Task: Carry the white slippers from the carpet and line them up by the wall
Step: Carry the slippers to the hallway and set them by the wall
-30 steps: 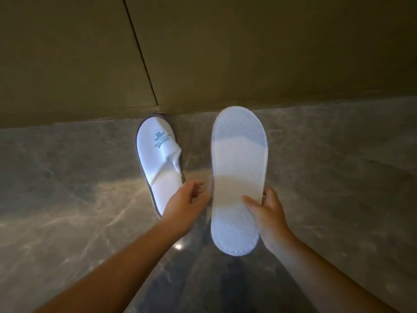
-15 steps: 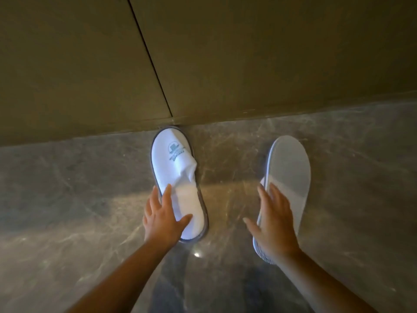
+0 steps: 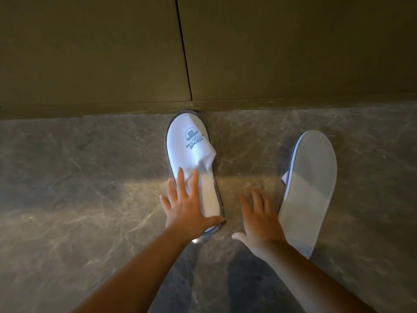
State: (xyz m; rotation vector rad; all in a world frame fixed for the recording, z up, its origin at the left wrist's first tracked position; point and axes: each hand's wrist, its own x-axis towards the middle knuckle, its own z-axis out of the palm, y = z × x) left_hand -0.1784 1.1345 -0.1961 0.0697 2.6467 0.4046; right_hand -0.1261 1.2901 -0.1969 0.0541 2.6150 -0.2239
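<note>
A white slipper with a blue printed logo (image 3: 191, 141) lies right way up on the marble floor (image 3: 79, 177), its toe against the foot of the wall (image 3: 270, 53). My left hand (image 3: 189, 211) rests flat on its heel end, fingers spread. A second white slipper (image 3: 309, 188) lies to the right, ribbed sole turned up and tilted, its toe a little short of the wall. My right hand (image 3: 259, 222) hovers just left of it with fingers apart, gripping nothing; whether it touches the slipper's edge is unclear.
The olive-brown wall panels have a vertical seam (image 3: 184, 53) ending just above the left slipper's toe. Grey veined marble floor stretches to both sides, with a bright streak of reflected light across it. No carpet is in view.
My right hand has let go of the sole-up slipper, which now lies further right. My left hand has settled flat on the other slipper's heel. The camera has moved closer.
</note>
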